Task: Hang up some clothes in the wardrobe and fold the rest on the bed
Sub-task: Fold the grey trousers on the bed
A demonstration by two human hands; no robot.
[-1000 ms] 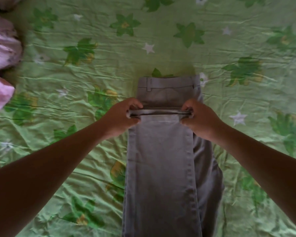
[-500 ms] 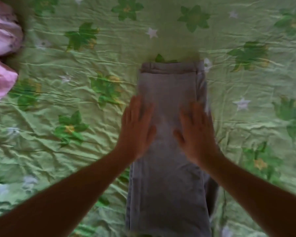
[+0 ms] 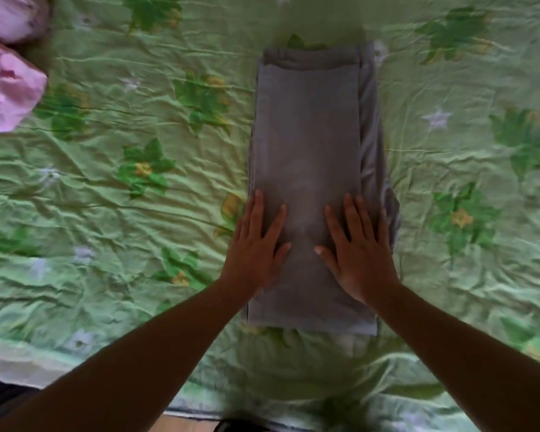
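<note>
Grey trousers (image 3: pixel 309 135) lie folded in half lengthwise and end over end on the green flowered bed sheet (image 3: pixel 138 213), forming a long rectangle. My left hand (image 3: pixel 256 244) lies flat on the near left part of the trousers with fingers straight. My right hand (image 3: pixel 359 247) lies flat on the near right part, fingers spread and straight. Both palms press down on the cloth.
Pink clothes (image 3: pixel 10 85) are bunched at the far left of the bed. The bed's near edge (image 3: pixel 200 413) runs along the bottom, with wooden floor below it.
My hands carried the trouser hems up to the waistband and let go. They then slid flat down the cloth toward me, and the view moved back.
</note>
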